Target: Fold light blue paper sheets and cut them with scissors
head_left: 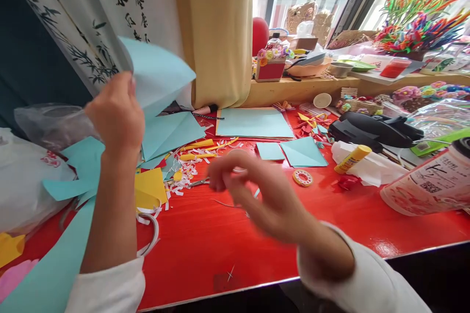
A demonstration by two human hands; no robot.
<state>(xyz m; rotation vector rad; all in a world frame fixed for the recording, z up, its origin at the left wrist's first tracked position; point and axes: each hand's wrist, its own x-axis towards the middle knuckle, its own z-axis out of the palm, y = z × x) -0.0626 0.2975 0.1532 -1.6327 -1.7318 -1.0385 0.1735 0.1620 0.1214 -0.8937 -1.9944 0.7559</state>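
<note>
Left side, head view: left hand (119, 110) pinches a pale-blue paper sheet (157, 73) by its left edge, raised above the bench (205, 264). Right hand (268, 195) hovers mid-bench, blurred; fingers loosely curled, apart from the thumb, nothing visibly held. Sheet looks thin, light, probably bends and creases easily; best gripped at an edge. Smaller blue piece (304, 151) lies farther right, tape roll (303, 177) just beside it.

The head camera looks forward and down across the red table (191, 259), from close by its near edge.
</note>
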